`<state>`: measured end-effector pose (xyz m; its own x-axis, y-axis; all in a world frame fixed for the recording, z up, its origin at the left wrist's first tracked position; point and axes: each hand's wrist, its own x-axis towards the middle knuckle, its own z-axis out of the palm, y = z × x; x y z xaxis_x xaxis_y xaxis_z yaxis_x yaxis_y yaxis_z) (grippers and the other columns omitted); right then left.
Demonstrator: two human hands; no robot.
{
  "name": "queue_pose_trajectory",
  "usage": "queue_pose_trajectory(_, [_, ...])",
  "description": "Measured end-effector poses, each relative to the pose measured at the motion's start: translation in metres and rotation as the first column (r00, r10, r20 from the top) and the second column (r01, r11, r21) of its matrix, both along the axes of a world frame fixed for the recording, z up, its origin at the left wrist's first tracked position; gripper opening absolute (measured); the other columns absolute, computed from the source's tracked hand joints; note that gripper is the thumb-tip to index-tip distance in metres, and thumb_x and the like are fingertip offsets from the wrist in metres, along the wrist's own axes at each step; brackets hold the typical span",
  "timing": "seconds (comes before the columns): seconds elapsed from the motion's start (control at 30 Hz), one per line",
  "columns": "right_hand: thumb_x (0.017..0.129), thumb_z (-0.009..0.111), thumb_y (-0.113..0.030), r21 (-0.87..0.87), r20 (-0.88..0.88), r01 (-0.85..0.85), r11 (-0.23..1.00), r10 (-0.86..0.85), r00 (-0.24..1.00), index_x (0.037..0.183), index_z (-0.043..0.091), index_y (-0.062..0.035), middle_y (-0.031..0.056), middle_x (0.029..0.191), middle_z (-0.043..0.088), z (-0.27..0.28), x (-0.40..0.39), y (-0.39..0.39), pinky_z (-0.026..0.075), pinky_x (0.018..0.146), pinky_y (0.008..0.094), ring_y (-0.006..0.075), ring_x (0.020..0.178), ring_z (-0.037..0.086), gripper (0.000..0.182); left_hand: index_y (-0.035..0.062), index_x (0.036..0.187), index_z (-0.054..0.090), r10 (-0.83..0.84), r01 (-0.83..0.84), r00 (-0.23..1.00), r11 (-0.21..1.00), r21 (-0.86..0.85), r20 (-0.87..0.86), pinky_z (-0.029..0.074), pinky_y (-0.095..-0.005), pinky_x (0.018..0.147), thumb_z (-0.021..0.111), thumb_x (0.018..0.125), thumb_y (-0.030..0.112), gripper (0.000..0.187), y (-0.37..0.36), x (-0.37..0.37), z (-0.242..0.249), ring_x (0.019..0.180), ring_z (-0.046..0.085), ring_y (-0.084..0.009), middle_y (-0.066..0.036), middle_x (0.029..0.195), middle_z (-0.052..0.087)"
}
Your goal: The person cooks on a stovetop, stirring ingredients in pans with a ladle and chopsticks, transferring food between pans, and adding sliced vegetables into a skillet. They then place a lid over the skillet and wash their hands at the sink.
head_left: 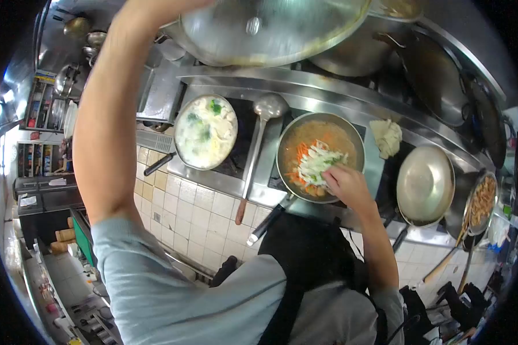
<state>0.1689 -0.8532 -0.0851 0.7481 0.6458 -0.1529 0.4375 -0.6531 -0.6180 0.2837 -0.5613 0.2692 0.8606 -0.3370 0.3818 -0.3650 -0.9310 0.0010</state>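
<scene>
My right hand [349,185] is over a frying pan [361,138] of brownish broth, its fingers bunched at a heap of white and green shredded vegetables [318,163]. Orange shreds [301,154] lie beside the heap, and the pan's black handle [267,221] points toward my body. Raised at the top edge, my left hand [184,3] is mostly cut off, its fingers out of sight. Close to it is a large, shiny round lid or vessel [259,43]; whether I hold it cannot be seen.
Left on the stove, a second pan [178,144] holds a white, creamy mix with broccoli [214,107]. Between the pans lies a long-handled ladle [254,155]. At right are a crumpled cloth [387,138], a bare metal pan [426,184] and a strainer of brown pieces [482,201].
</scene>
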Motion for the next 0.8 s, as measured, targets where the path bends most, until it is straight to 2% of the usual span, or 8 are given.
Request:
queue_pose_trajectory(0.1, [0.094, 0.061, -0.014, 0.190, 0.100, 0.019, 0.982, -0.038, 0.994, 0.108, 0.068, -0.0073, 0.0125, 0.115, 0.065, 0.020, -0.016, -0.009, 0.055, 0.083, 0.0410, 0.0303, 0.104, 0.067, 0.017, 0.0030, 0.126, 0.061, -0.002, -0.008, 0.994, 0.995, -0.097, -0.109, 0.053, -0.0367, 0.089, 0.068, 0.093, 0.014, 0.035, -0.014, -0.060, -0.057, 0.101, 0.067, -0.0290, -0.019, 0.116, 0.068])
queue_pose_trajectory(0.17, [0.094, 0.061, -0.010, 0.267, 0.150, 0.069, 0.961, -0.112, 0.982, 0.108, 0.067, -0.0060, 0.0128, 0.117, 0.064, 0.030, -0.038, -0.045, 0.055, 0.084, 0.0402, 0.0309, 0.103, 0.067, 0.016, 0.0035, 0.122, 0.064, -0.155, 0.151, 0.988, 0.983, -0.104, -0.029, 0.054, -0.0408, 0.087, 0.071, 0.090, 0.014, 0.034, -0.020, -0.082, -0.108, 0.097, 0.068, -0.0346, -0.021, 0.110, 0.069])
queue_pose_trajectory(0.27, [0.089, 0.059, 0.006, 0.489, 0.096, 0.144, 0.861, -0.217, 0.972, 0.105, 0.065, -0.0004, 0.0168, 0.120, 0.063, 0.032, -0.068, -0.091, 0.054, 0.082, 0.0342, 0.0296, 0.098, 0.067, 0.018, 0.0030, 0.122, 0.063, -0.170, 0.147, 0.974, 0.978, -0.151, -0.152, 0.053, -0.0461, 0.087, 0.072, 0.087, 0.013, 0.038, -0.049, -0.110, -0.182, 0.099, 0.066, -0.0392, -0.021, 0.110, 0.069])
queue_pose_trajectory(0.43, [0.092, 0.058, 0.008, 0.540, -0.045, 0.357, 0.762, -0.398, 0.916, 0.103, 0.065, 0.0022, 0.0167, 0.112, 0.066, 0.010, -0.140, -0.140, 0.056, 0.074, 0.0310, 0.0230, 0.088, 0.069, 0.014, 0.0029, 0.120, 0.060, -0.133, 0.095, 0.920, 0.988, -0.118, -0.368, 0.054, -0.0476, 0.088, 0.069, 0.087, 0.016, 0.037, -0.094, -0.123, -0.296, 0.099, 0.067, -0.0403, -0.023, 0.105, 0.068])
queue_pose_trajectory(0.57, [0.096, 0.055, 0.008, 0.493, -0.183, 0.568, 0.659, -0.559, 0.808, 0.100, 0.065, 0.0027, 0.0142, 0.104, 0.067, 0.008, -0.176, -0.148, 0.058, 0.068, 0.0282, 0.0183, 0.080, 0.069, 0.012, 0.0031, 0.116, 0.061, -0.090, 0.052, 0.863, 0.995, -0.091, -0.497, 0.055, -0.0476, 0.087, 0.069, 0.086, 0.016, 0.034, -0.116, -0.113, -0.327, 0.098, 0.068, -0.0385, -0.022, 0.103, 0.068])
queue_pose_trajectory(0.63, [0.097, 0.055, 0.007, 0.481, -0.207, 0.602, 0.637, -0.585, 0.785, 0.100, 0.065, 0.0030, 0.0135, 0.101, 0.066, -0.005, -0.193, -0.158, 0.058, 0.065, 0.0284, 0.0183, 0.076, 0.069, 0.011, 0.0018, 0.117, 0.061, -0.068, 0.085, 0.793, 0.996, 0.000, -0.606, 0.057, -0.0436, 0.087, 0.073, 0.082, 0.015, 0.039, -0.120, -0.108, -0.336, 0.108, 0.066, -0.0360, -0.021, 0.107, 0.068])
queue_pose_trajectory(0.7, [0.098, 0.054, 0.005, 0.416, -0.264, 0.653, 0.632, -0.603, 0.752, 0.100, 0.065, 0.0034, 0.0127, 0.098, 0.065, -0.002, -0.203, -0.160, 0.056, 0.064, 0.0274, 0.0170, 0.073, 0.067, 0.011, 0.0034, 0.116, 0.063, -0.014, 0.134, 0.595, 0.988, 0.082, -0.803, 0.058, -0.0417, 0.087, 0.068, 0.085, 0.014, 0.034, -0.120, -0.100, -0.351, 0.109, 0.066, -0.0341, -0.020, 0.109, 0.069])
queue_pose_trajectory(0.8, [0.100, 0.051, 0.002, 0.391, -0.374, 0.740, 0.547, -0.641, 0.671, 0.102, 0.063, 0.0031, 0.0119, 0.099, 0.065, -0.026, -0.214, -0.173, 0.055, 0.066, 0.0280, 0.0153, 0.074, 0.066, 0.012, -0.0001, 0.112, 0.062, -0.042, 0.080, 0.813, 0.996, 0.039, -0.581, 0.059, -0.0420, 0.079, 0.061, 0.089, 0.014, 0.028, -0.114, -0.113, -0.384, 0.104, 0.069, -0.0314, -0.020, 0.107, 0.070])
